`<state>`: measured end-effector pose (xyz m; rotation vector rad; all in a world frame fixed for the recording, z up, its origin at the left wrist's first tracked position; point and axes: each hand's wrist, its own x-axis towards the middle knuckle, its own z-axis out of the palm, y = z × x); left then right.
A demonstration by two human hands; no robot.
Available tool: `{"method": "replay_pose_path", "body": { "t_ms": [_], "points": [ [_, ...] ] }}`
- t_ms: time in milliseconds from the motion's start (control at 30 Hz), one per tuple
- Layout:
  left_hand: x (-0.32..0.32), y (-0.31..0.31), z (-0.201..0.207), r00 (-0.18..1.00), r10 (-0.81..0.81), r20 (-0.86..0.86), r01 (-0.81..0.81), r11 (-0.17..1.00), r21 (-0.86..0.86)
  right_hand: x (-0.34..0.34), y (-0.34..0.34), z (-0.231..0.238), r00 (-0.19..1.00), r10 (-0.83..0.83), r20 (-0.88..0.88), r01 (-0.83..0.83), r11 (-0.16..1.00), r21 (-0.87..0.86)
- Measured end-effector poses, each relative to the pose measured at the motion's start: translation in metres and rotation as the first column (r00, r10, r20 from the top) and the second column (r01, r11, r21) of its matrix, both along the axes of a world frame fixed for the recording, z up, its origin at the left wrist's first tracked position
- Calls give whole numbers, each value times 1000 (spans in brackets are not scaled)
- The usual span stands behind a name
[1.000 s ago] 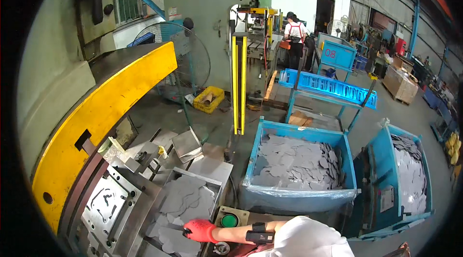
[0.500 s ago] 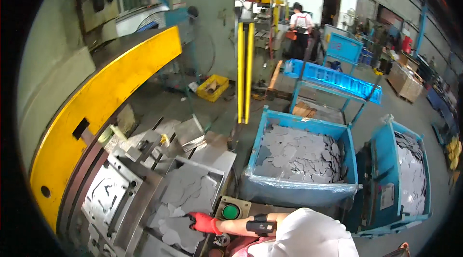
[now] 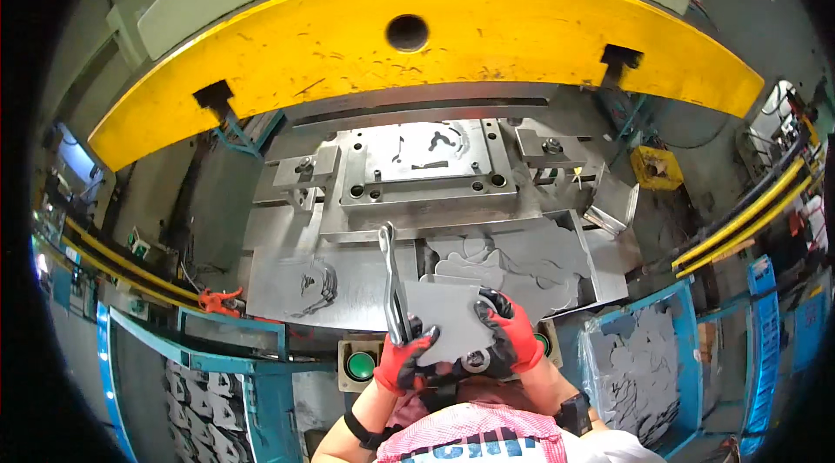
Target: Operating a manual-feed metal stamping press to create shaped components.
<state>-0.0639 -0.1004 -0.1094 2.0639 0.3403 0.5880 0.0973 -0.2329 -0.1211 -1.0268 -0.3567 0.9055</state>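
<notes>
My left hand [image 3: 407,360], in a red glove with dark fingertips, is closed round a long silver tool with a looped end [image 3: 390,267], possibly tongs. Its fingers also reach the left edge of a flat grey metal sheet piece [image 3: 448,317]. My right hand [image 3: 511,334], gloved likewise, grips that sheet at its right edge. Both hands are close to my body, in front of the press bed. Beyond them sits a steel die [image 3: 424,153] with cut-out shapes in its top plate. More grey sheet pieces [image 3: 513,267] lie in a metal tray just past the sheet.
A thick yellow press ram [image 3: 504,28] spans above the die. Green push buttons [image 3: 360,366] flank my hands. Blue bins hold grey sheet pieces [image 3: 639,367] at right and dark cut parts [image 3: 204,411] at left. A yellow crate [image 3: 657,167] stands at the far right.
The view has swung left from the bins to face the press. My right hand has moved from the tray of grey pieces to in front of me, holding a sheet; my left hand now shows.
</notes>
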Motion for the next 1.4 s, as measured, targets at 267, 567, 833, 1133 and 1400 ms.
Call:
{"method": "replay_pose_path", "body": {
  "t_ms": [267, 567, 833, 1133, 1400],
  "points": [
    [68, 30, 50, 978, 105, -178, -207, 537, -818, 30, -35, -12, 912, -303, 276, 352, 925, -146],
    [169, 127, 86, 797, 67, -600, -436, 752, -495, 43, -84, -31, 812, -348, 469, 484, 851, -206],
    [153, 105, 88, 958, 154, -242, -287, 503, -815, 39, -88, -37, 837, -329, 437, 481, 824, -299],
    [-41, 58, 56, 891, 342, -297, -452, 631, -630, 69, -90, -44, 749, -436, 499, 593, 776, -213],
    [-141, 92, -16, 655, 516, -552, -739, 284, -611, 79, -72, -53, 805, -325, 496, 508, 810, -292]
  ]
}}
